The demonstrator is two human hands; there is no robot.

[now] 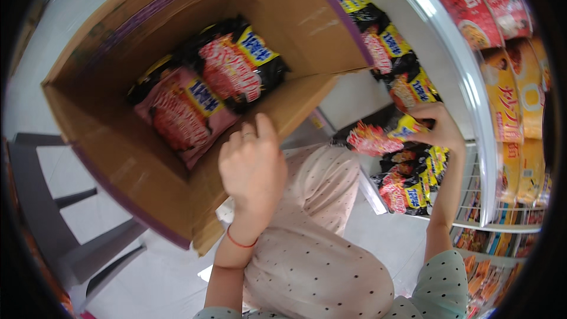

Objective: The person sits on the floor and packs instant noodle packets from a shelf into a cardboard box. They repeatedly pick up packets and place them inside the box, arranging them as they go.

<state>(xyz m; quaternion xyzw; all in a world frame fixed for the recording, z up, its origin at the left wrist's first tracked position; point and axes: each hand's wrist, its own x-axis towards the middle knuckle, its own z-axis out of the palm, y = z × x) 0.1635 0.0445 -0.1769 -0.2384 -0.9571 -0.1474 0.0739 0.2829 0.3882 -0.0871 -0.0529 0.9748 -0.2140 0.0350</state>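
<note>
My left hand [254, 168], with a ring and a red wrist cord, lies over the near wall of an open cardboard box [305, 97], fingers bent over its inner side. The thumb is hidden. Inside the box lie a pink instant noodle packet [181, 115], a black noodle packet [237, 66] and part of at least one more. My right hand [436, 126] pinches the yellow end of a black-and-red noodle packet [376, 135] above the shelf at the right. Similar black packets [405, 186] lie in a row beneath and beside it.
The white shelf's raised edge [469, 66] curves along the right. Beyond it stand red noodle tubs [469, 4] and yellow-orange ones [509, 97]. Packets [483, 283] fill a lower shelf. A dark grey slatted plastic item [40, 204] stands left of the box. My knees [328, 248] are below.
</note>
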